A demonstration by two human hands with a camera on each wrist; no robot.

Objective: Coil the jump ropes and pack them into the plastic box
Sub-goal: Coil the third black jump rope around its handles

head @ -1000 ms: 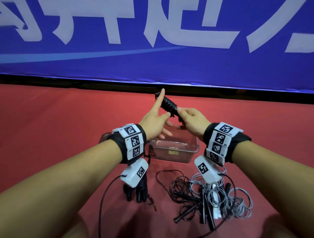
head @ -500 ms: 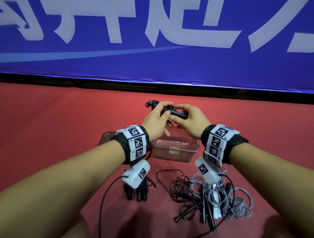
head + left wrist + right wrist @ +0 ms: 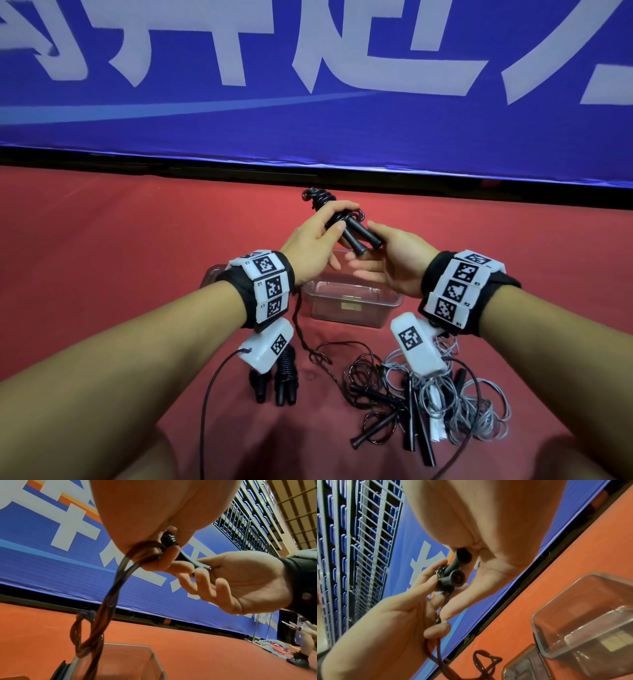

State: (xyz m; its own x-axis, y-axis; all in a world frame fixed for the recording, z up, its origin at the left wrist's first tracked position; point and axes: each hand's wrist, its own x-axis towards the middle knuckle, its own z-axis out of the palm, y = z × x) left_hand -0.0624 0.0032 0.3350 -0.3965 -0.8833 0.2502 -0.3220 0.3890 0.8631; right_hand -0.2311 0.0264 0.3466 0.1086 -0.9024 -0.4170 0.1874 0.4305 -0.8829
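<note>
The left hand (image 3: pixel 310 241) grasps a black jump rope (image 3: pixel 346 226) by its two handles, thumb and fingers curled round them where the cord is wound, held up above the plastic box (image 3: pixel 352 303). The right hand (image 3: pixel 399 262) lies released, palm up and fingers relaxed, its palm against the butt ends of the handles. In the left wrist view a twisted length of the cord (image 3: pixel 109 601) hangs from the left hand down in front of the box.

Behind everything a blue banner (image 3: pixel 308 113) with large white characters spans the far side; the wrist views show railings and blue stadium seats (image 3: pixel 339 547) above it. The red floor (image 3: pixel 102 240) carries all the things. The clear box stands open on it, its lid (image 3: pixel 523 664) lying just beside. Nearer the person, a tangle of black and grey ropes (image 3: pixel 431 404) is spread on the floor, partly hidden by the right wrist's camera. To its left lies a coiled black rope bundle (image 3: pixel 284 377).
</note>
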